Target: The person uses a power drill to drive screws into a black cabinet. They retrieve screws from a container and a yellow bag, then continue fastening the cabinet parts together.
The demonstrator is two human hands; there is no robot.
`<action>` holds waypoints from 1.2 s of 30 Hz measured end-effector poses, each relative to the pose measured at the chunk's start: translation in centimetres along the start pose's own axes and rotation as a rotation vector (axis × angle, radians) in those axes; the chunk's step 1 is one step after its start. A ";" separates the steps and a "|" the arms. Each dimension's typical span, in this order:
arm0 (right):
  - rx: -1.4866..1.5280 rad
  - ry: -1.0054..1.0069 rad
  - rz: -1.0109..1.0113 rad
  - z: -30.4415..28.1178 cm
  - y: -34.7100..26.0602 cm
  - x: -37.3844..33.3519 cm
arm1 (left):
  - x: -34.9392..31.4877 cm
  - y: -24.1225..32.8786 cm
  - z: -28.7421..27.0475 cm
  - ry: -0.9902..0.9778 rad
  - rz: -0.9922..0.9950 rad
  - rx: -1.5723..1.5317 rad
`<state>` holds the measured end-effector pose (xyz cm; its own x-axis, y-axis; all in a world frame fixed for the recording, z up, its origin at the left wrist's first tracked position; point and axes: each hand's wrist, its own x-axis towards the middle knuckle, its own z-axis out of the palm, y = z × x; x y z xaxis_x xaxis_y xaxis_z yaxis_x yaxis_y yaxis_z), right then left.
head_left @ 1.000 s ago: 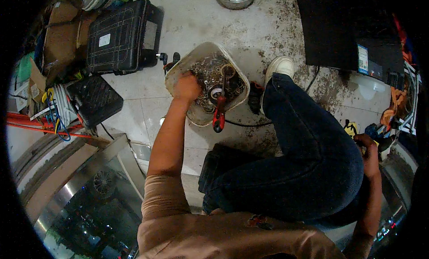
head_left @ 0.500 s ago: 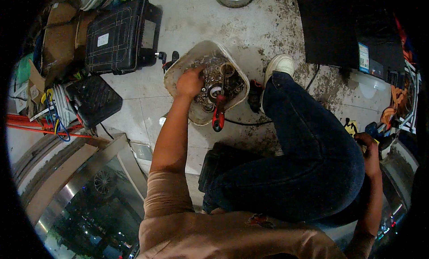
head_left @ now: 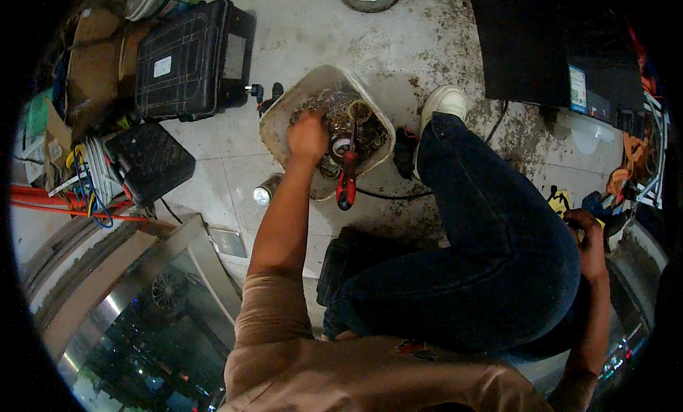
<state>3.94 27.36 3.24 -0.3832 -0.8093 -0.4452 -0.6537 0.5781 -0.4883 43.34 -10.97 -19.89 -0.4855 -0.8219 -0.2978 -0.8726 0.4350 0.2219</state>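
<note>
The fingers of the left hand [head_left: 308, 136] reach into the loose metal bits [head_left: 336, 100] in the left part of a pale tub [head_left: 327, 78] on the floor; their tips are hidden, so I cannot tell whether they pinch anything. The bits look hard, light singly and perhaps slippery, best pinched by their edges. A tape roll [head_left: 341, 147] and a red-and-black screwdriver [head_left: 346, 184] crowd the right side, the handle jutting over the rim. A jar [head_left: 266, 190] stands near the forearm, a shoe [head_left: 445, 103] beyond. The right hand [head_left: 585, 228] is beside something yellow [head_left: 560, 199], its grip unclear.
</note>
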 end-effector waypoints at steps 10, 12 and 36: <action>0.029 -0.014 0.007 -0.1 0.3 -0.1 | -0.2 -0.1 0.8 0.183 -0.081 -0.115; 0.048 -0.023 -0.003 -0.2 0.0 0.0 | -0.1 0.1 0.5 0.172 -0.110 -0.135; 0.015 -0.058 0.030 -0.3 0.1 0.1 | -0.2 2.0 0.2 0.068 -0.300 0.007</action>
<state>3.60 27.28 3.36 -0.3636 -0.7842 -0.5029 -0.6326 0.6041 -0.4846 41.67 -9.82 -19.54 -0.2018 -0.9368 -0.2859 -0.9769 0.1717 0.1268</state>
